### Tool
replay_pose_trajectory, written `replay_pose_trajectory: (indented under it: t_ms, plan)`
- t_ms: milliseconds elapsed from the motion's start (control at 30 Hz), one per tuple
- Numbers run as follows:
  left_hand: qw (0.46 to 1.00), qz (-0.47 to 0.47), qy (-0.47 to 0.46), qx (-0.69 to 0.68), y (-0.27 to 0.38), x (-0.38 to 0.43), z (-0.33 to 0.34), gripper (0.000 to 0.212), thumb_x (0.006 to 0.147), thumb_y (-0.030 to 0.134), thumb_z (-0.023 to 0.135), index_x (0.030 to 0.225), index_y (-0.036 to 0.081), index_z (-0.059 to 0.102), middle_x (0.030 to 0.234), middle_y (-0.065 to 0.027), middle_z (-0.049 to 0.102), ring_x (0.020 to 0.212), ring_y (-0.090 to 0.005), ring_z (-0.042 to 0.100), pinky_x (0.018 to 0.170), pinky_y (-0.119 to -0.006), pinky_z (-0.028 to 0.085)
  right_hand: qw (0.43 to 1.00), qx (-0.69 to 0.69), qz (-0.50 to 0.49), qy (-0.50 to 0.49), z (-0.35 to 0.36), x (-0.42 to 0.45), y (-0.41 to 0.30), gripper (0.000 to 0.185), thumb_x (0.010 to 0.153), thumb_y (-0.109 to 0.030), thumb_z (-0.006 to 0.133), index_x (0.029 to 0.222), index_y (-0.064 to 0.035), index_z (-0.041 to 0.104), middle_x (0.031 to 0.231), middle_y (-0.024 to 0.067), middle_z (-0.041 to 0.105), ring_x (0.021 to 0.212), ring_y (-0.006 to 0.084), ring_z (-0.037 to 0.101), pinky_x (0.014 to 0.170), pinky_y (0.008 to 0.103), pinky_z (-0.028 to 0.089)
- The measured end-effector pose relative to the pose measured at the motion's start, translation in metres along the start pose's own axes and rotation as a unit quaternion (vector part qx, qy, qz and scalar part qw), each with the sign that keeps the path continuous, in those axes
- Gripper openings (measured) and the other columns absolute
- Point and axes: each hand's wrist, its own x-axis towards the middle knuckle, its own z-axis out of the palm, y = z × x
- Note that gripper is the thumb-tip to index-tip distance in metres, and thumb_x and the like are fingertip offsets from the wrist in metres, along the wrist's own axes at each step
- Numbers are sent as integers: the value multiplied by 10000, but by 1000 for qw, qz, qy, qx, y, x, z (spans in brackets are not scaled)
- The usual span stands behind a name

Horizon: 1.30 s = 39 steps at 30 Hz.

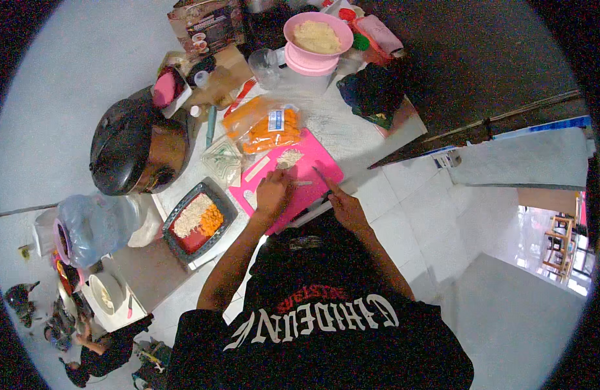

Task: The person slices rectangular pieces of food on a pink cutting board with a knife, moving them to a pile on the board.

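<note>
My right hand [347,207] grips a knife [321,174] by its handle, with the blade over the right part of a pink cutting board [329,158]. On the board rests my left hand [273,191], fingers curled down; whether they pinch anything is hidden. A thin pale strip [303,183] lies between the two hands. Beyond my left fingertips is a small heap of pale shredded food [290,158]. To their left sits a pale oblong block [257,168], and a pale piece [250,197] lies nearer me, partly covered by the hand.
Left of the board stands a dark-rimmed tray [170,234] holding pale shreds [192,214] and orange bits [211,219]. Orange food packs [275,129] touch the board's far edge. Behind are a black rice cooker [119,146] and a pink bowl [346,36]. Another person [102,353] is at lower left.
</note>
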Motion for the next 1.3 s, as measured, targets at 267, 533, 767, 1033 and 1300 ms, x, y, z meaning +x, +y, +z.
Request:
replay_pose_trajectory:
  t_ms: [267, 533, 767, 1033, 1300]
  plan:
    - [999, -14, -20, 22, 1, 7, 6, 343, 866, 215, 604, 1129, -6, 602, 1163, -184, 594, 1062, -362, 572, 872, -491, 504, 998, -3, 61, -30, -9, -5, -14, 516, 1012, -218, 526, 1507, -255, 386, 1129, 216, 676, 908, 300, 696, 787, 387, 531]
    - [993, -32, -106, 51, 9, 6, -1, 331, 869, 206, 582, 1140, 19, 611, 1152, -166, 624, 1131, -326, 572, 890, -491, 491, 996, -12, 73, -40, 0, -11, 3, 508, 1011, -164, 503, 1500, -243, 394, 1375, 220, 548, 1161, 343, 626, 927, 390, 512]
    - [999, -29, -40, 21, 1, -11, 6, 296, 858, 243, 601, 1109, 91, 634, 1097, -124, 664, 1069, -302, 617, 885, -471, 490, 999, -21, -27, 7, 5, -13, -1, 460, 1014, -264, 461, 1470, -215, 439, 1101, 241, 666, 918, 420, 656, 807, 506, 523]
    - [998, -56, -26, -10, 8, -4, 1, 229, 887, 237, 583, 1070, 117, 652, 949, -148, 678, 895, -349, 657, 752, -504, 524, 998, -23, -31, 40, 12, -14, 14, 449, 996, -249, 518, 1439, -179, 486, 931, 212, 675, 809, 388, 654, 732, 479, 521]
    - [994, -73, -76, -31, 13, 6, -7, 158, 787, 150, 631, 906, 78, 706, 910, -166, 693, 877, -369, 662, 768, -497, 526, 1000, -3, -5, 8, 2, -11, -2, 475, 999, -255, 508, 1469, -241, 442, 1011, 209, 680, 839, 399, 665, 752, 477, 535]
